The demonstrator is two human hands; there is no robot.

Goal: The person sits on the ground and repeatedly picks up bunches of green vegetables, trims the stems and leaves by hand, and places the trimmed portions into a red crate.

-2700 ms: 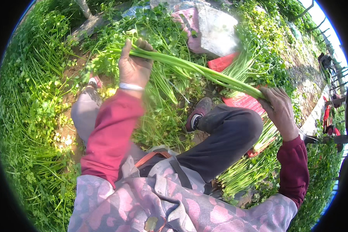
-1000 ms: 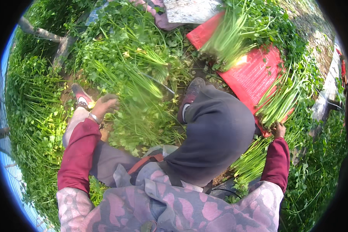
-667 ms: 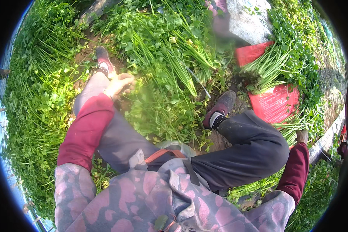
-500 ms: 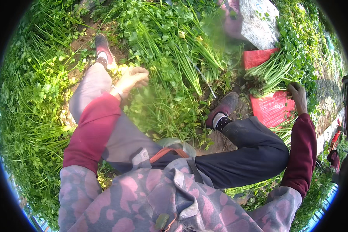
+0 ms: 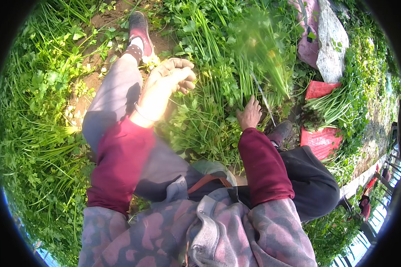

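Pointing toward celery stalks (image 5: 243, 73), the right hand (image 5: 250, 114) is open, contact unclear; the left hand (image 5: 167, 82) hovers loosely curled, partly open.

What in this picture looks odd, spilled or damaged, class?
Nothing looks plainly broken or spilled. One odd spot: a hazy patch over the green stalks beyond the right hand, while leaves to its left look sharp. It may be a smudge on the lens; I cannot tell.
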